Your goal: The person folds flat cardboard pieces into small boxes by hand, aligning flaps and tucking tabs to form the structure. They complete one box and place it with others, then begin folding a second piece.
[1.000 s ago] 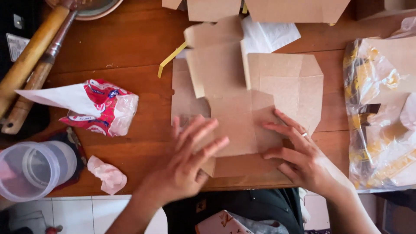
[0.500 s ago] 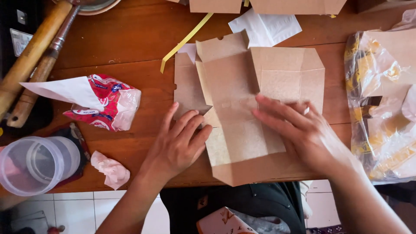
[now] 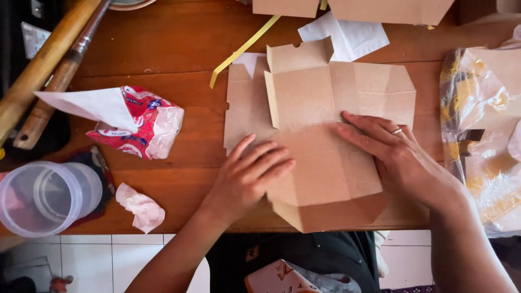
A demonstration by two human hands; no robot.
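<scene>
A flat brown cardboard box blank with creased flaps lies on the wooden table. My left hand presses flat on its left part, fingers spread. My right hand, with a ring on one finger, presses flat on its right part along a crease. The near flap of the blank hangs over the table's front edge. Another flat cardboard piece lies beneath it at the left.
A red and white plastic wrapper and a crumpled tissue lie left. A clear plastic jug stands at the front left. Wooden handles lie at far left. A plastic bag of cardboard sits right. A yellow strip and more cardboard lie behind.
Both hands slid over the cardboard, pressing it down. The blank has turned and opened out flatter, with its upper flaps now spread toward the back.
</scene>
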